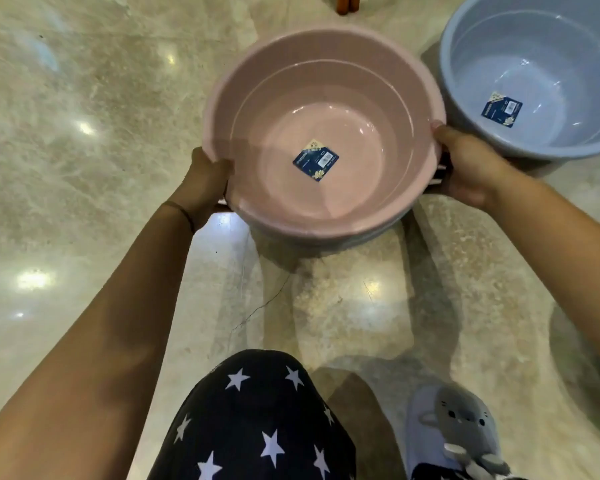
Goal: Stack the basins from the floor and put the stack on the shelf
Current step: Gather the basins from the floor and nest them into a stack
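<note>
A pink basin (326, 98) with a dark blue label stuck inside sits at the centre of the head view, nested on top of another basin whose grey rim (371, 237) shows beneath its near edge. My left hand (205, 183) grips the pink basin's rim on the left side. My right hand (471, 168) grips the rim on the right side. A blue basin (541, 46) with the same kind of label stands upright on the floor at the upper right, close beside the pink one. No shelf is visible.
The floor (84, 133) is glossy beige marble with light reflections. A brown wooden furniture leg (347, 3) stands at the top edge. My knee in star-print trousers (257, 420) and a grey animal slipper (461, 434) are at the bottom.
</note>
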### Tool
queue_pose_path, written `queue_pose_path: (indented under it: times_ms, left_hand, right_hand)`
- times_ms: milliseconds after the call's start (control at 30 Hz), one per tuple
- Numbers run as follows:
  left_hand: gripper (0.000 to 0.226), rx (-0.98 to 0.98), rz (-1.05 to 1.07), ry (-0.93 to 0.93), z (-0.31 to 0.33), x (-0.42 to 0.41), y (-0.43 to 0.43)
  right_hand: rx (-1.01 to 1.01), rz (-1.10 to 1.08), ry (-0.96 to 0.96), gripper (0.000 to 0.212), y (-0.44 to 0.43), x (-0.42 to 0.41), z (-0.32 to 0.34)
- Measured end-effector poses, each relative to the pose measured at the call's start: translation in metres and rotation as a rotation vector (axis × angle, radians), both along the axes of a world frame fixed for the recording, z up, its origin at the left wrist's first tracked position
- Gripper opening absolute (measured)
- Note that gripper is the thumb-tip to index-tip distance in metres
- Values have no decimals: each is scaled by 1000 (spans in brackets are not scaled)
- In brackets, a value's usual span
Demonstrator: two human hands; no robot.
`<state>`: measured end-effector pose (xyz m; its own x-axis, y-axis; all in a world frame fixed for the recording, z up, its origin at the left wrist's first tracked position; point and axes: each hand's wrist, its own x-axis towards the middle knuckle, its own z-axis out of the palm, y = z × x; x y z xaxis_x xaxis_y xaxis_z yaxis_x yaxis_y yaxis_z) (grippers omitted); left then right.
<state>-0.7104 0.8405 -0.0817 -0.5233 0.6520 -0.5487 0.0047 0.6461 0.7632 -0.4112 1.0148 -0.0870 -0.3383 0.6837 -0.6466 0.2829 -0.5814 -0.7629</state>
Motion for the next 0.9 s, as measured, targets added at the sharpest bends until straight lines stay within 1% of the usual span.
queue_pose_path:
  times_ms: [67,133,167,233,300,400,500,567,667,767,800,867,900]
  left_hand:
    - [36,-25,15,-87,0,3,-22]
    - [21,-107,18,-231,3,5,-41]
    - [21,-151,-14,-290,3,4,-49]
    - [33,-199,-77,-373,5,3,-56]
    - [44,-176,-78,-411,3,9,-49]
    - [38,-31,47,-356,-1,27,-30]
    - [51,23,161,-273,-8,41,-21]
    - [56,48,191,-251,-10,48,-20]
    - [56,51,149,-263,-11,75,-7]
    - [53,59,16,-303,-5,109,13]
    - [51,63,-36,-308,-2,121,21]
    - [47,88,-134,-308,10,144,35]
    - [41,105,-175,-306,16,154,40]
  right_hand:
    - [-79,10,92,20,-19,27,-2]
    - [-158,29,155,14,-36,54,-2]
    - [-201,38,163,13,-43,67,-2]
    - [-292,57,159,18,-51,87,-1]
    - [-332,63,145,13,-54,99,1]
    - [-223,38,121,11,-58,98,3]
    - [-57,-1,85,10,-64,98,0]
    - [-28,1,59,17,-69,108,1]
    - [-41,-91,47,34,-84,149,5]
    - [-20,-245,81,32,-105,194,15]
    - [-9,-306,94,33,-112,208,21]
    - [18,-400,95,44,-121,235,33]
    - [32,-432,94,45,-126,247,39]
